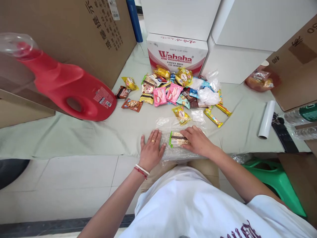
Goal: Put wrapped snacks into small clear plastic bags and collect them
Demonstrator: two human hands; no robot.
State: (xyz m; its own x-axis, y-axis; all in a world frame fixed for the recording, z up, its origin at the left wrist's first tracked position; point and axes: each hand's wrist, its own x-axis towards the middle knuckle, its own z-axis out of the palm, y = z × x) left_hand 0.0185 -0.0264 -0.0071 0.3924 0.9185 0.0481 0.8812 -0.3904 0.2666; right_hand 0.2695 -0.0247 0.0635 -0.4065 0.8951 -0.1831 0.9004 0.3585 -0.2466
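Note:
My left hand (151,149) lies flat with its fingers spread on a clear plastic bag (170,151) at the near edge of the pale green cloth (99,132). A green-edged snack packet (178,139) sits on or in that bag. Resting on the packet's right end, my right hand (198,141) has its fingers laid over it and pressing it down. A yellow snack packet (182,114) lies just beyond the bag.
A heap of several wrapped snacks (173,89) lies farther back, before a Wahaha carton (177,54). A red detergent jug (66,87) lies at left against a cardboard box (69,29). A white roll (266,119), bottles (300,114) and a green stool (277,180) are at right.

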